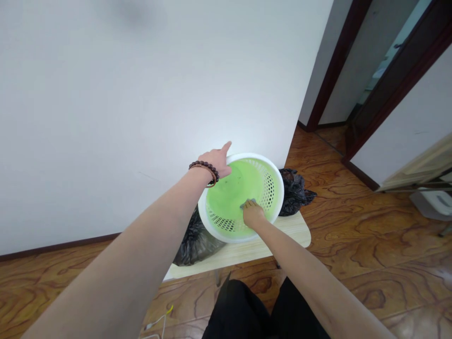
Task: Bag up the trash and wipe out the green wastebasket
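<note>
A round plastic laundry basket [241,244], white-rimmed with a green inside and perforated sides, is tilted so its opening faces me. My left hand [216,160], with a beaded bracelet on the wrist, grips the upper left of the rim. One finger sticks out past the edge, and the fingers behind the rim are hidden. Inside the basket, my right hand [253,215] is closed on a small grey cloth [243,205] and presses it against the green surface. Only a bit of the cloth shows beyond the fingers.
The basket stands on a pale wooden bench [296,230] against a white wall [141,94]. Black plastic bags [197,242] lie on both sides of it. A white cable [164,320] is on the wooden floor [335,235]. A doorway opens at the right.
</note>
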Tool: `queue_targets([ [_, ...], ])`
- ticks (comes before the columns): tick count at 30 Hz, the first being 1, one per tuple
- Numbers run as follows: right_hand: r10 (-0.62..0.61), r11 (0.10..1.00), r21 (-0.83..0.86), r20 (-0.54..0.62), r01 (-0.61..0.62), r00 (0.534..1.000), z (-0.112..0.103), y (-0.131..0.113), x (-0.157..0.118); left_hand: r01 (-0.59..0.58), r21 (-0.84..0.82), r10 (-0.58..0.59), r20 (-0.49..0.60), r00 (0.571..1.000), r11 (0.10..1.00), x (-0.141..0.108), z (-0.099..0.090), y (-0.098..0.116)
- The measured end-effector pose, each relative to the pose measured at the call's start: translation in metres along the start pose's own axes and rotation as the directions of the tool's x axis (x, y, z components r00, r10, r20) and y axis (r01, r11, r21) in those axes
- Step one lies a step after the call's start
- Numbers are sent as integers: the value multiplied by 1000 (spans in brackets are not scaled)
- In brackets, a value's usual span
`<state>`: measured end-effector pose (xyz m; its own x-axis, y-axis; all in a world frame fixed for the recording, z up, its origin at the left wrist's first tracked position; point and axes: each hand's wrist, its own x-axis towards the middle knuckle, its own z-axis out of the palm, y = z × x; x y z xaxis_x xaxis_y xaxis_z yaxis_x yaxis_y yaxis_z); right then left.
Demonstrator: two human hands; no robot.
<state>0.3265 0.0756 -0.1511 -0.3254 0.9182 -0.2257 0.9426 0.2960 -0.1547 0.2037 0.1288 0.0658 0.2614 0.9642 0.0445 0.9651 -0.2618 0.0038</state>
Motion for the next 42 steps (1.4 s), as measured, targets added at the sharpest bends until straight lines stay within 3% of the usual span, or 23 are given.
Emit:
queue_targets([
  [3, 18, 999, -26, 5, -18, 1000, 3, -2, 8, -86, -98, 86, -4, 996, 991, 9, 9, -5],
  [7, 23, 998, -60, 3, -23, 1000, 8, 0, 15, -163, -57, 163, -6, 987, 985, 7, 12, -2],
  [13, 11, 995, -98, -25, -14, 1000, 12, 8, 15, -222, -1, 222, -38, 974, 975, -29, 17, -10],
  [15, -20, 992, -126, -51, 14, 998, 13, 10, 13, -188, 3, 188, -44, 981, 982, -35, 18, -12],
  [19, -30, 990, -138, -42, 24, 999, 14, 11, 14, -69, 56, 71, -23, 997, 996, -23, 15, -4],
  [22, -16, 992, -127, -34, 12, 999, 15, 13, 15, -113, 99, 111, 23, 994, 989, -7, 12, 3],
  [25, -25, 996, -89, -45, 21, 999, 18, 13, 17, -190, -12, 190, 49, 980, 982, 0, 13, 7],
  [29, -34, 998, 49, -42, 36, 999, 27, -12, 27, -167, -88, 174, 76, 982, 982, 0, 14, 9],
  [32, -122, 986, 108, -37, 126, 992, 32, -41, 35, -154, -92, 162, 85, 983, 984, 0, 12, 9],
  [34, -195, 973, 120, -38, 198, 980, 33, -47, 36, -149, -98, 157, 88, 984, 984, 1, 11, 7],
  [37, -228, 965, 122, -34, 231, 973, 30, -28, 30, -136, -117, 146, 86, 986, 984, 1, 12, 3],
  [40, -91, 990, 101, -51, 96, 994, 26, -5, 24, -131, -128, 143, 89, 986, 983, 1, 14, 2],
  [42, -33, 991, 130, -44, 38, 999, 26, -7, 25, -137, -121, 147, 78, 986, 983, 1, 14, 5],
])
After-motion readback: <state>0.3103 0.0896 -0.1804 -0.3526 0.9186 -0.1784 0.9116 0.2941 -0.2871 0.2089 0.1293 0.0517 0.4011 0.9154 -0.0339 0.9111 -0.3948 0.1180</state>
